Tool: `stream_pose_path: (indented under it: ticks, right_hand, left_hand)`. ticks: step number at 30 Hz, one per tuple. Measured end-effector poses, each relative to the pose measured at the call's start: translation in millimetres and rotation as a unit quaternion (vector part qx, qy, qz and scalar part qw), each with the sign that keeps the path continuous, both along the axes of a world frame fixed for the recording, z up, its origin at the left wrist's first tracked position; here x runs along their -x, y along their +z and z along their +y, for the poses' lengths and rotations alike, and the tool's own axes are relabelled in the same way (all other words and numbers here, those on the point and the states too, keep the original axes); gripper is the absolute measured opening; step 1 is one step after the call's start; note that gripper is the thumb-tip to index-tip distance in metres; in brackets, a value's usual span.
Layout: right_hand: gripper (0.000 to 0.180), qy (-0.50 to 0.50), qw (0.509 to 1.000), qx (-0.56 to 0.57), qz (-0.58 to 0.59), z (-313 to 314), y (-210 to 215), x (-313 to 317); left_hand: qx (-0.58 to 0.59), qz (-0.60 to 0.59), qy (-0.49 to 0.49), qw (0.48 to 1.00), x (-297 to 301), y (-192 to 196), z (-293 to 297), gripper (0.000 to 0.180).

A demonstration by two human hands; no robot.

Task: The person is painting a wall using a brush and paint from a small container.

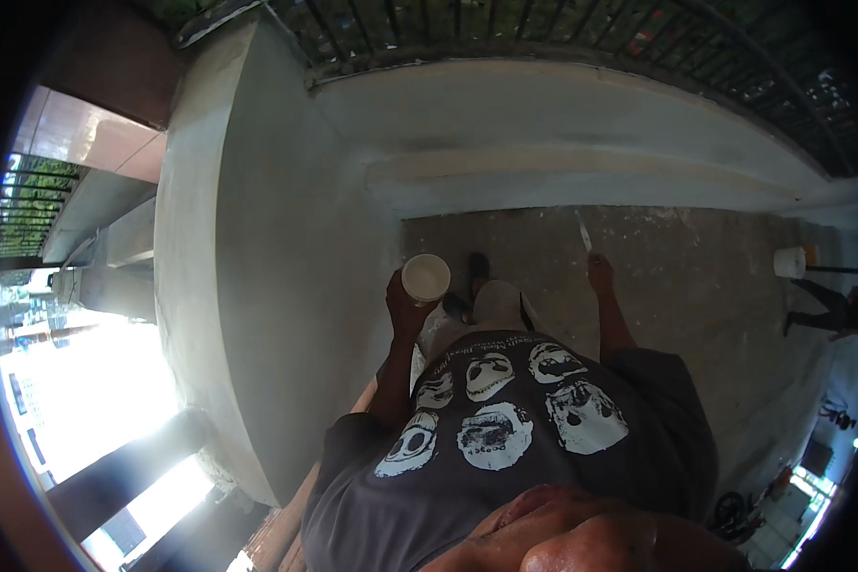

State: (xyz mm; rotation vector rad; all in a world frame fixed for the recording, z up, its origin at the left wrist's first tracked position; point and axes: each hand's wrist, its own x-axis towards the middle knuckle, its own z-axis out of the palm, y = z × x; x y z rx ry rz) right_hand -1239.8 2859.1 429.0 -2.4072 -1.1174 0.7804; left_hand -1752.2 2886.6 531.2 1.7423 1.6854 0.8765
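Grey plastered wall point(257, 286) looking mostly coated already, left hand point(402, 307) wrapped round a small white round cup point(426, 277) held up beside it, right hand point(600, 274) gripping a thin pale-bristled paintbrush point(583, 232), low ledge probably left.

Grey concrete wall point(257, 286), speckled floor point(715, 286)

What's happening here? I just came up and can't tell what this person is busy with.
A person stands on a paint-spattered concrete floor beside a grey plastered wall. The left hand holds a small white cup, open side up. The right hand holds a thin white-tipped brush, pointing toward the pale ledge ahead. A white bucket sits far right.
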Motion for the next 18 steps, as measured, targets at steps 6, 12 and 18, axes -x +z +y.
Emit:
stream_pose_path:
  ticks: [6, 12, 18]
  right_hand:
    - [0.033, 0.067, 0.988, 0.11, -0.087, -79.6, -24.5, -8.9]
    - [0.048, -0.08, 0.991, 0.087, 0.061, -77.8, 0.8, 29.8]
    - [0.047, -0.13, 0.99, 0.042, 0.044, -94.6, 22.6, 18.0]
  left_hand:
    - [-0.084, 0.032, -0.057, 0.994, -24.9, -41.4, 28.7, 0.114]
    - [-0.025, 0.014, -0.077, 0.997, -22.6, -35.3, 43.9, 0.115]
    - [-0.023, -0.046, -0.092, 0.994, -42.1, 2.5, 38.6, 0.098]
